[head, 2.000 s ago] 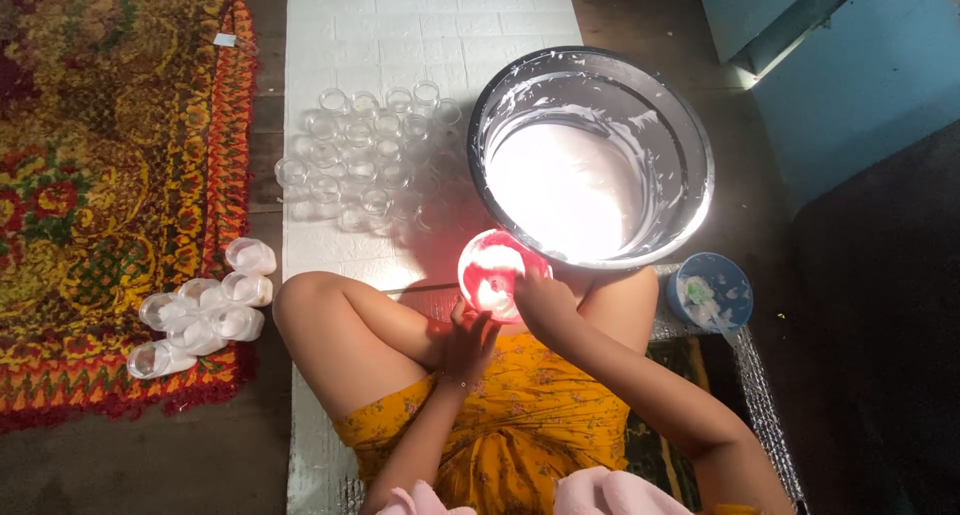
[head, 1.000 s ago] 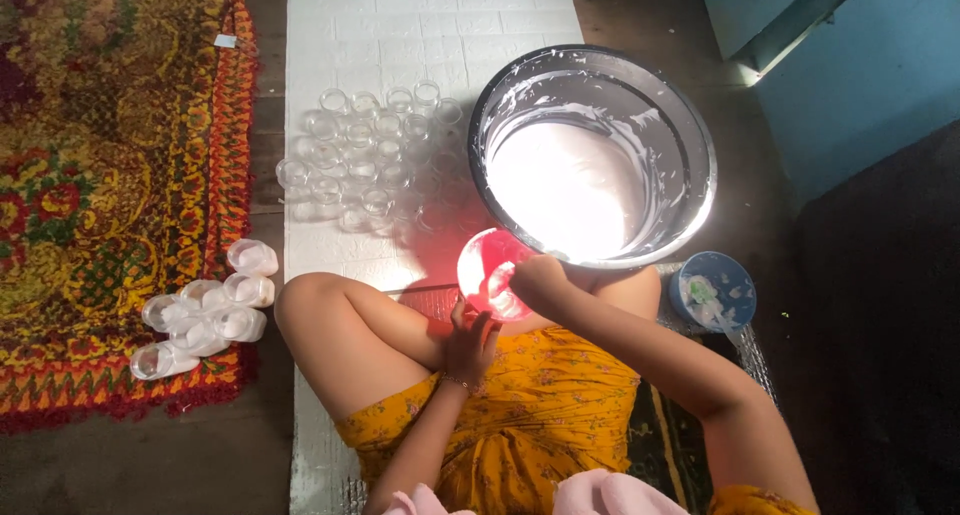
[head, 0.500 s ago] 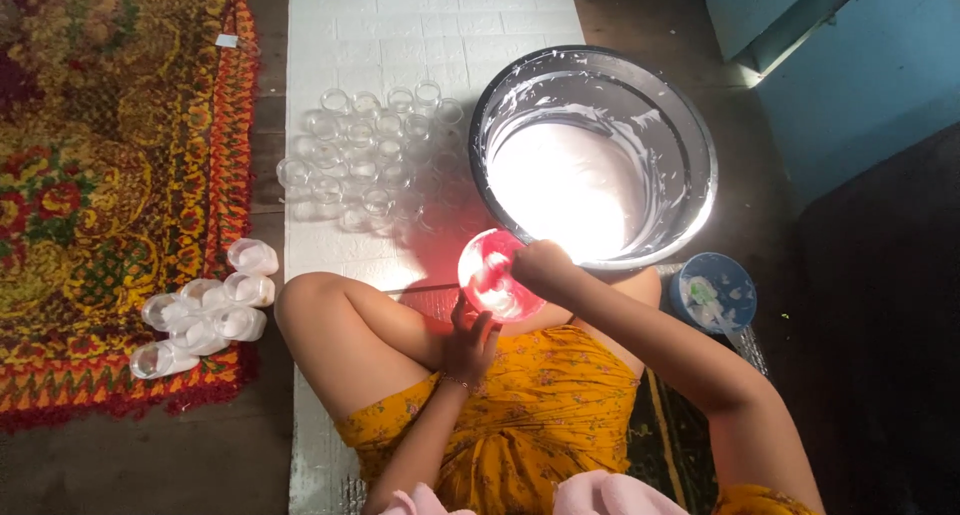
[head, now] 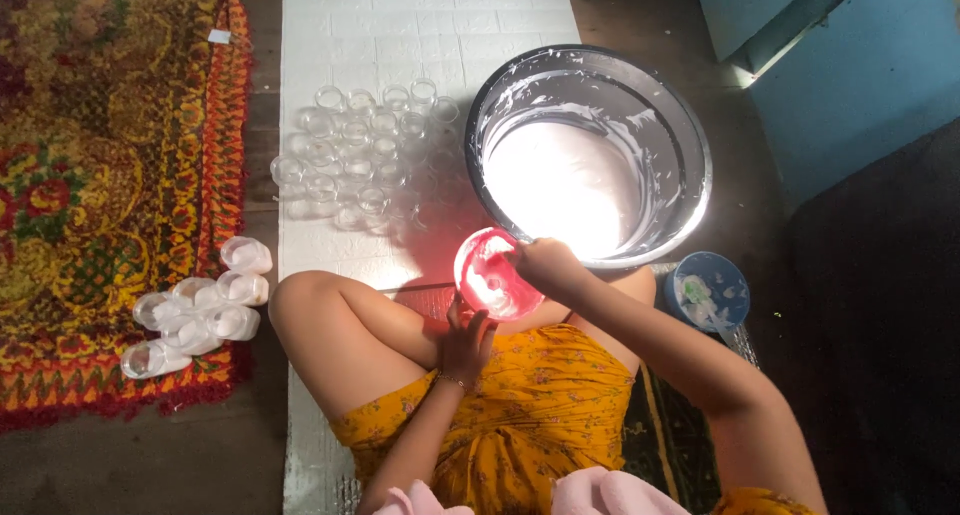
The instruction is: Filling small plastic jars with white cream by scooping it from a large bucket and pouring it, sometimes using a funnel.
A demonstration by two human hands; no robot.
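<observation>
Patterned red and yellow rug [head: 110, 175] is lying at the far left, with filled white jars [head: 195, 320] on its edge and empty clear jars [head: 360, 150] standing on the white mat [head: 430, 20]. Nearer the middle, the left hand [head: 465, 340] is cupping the pink bowl [head: 490, 275] from below, fingers closed on its underside. The right hand [head: 545, 265] is reaching in over the bowl's right rim, whether gripping anything I cannot tell, and the big metal basin [head: 590, 150] of white cream is sitting just beyond, the blue tub [head: 708, 290] farther right.

Both hands [head: 470, 335] hold pink bowl [head: 492, 273] — contents likely cream.
</observation>
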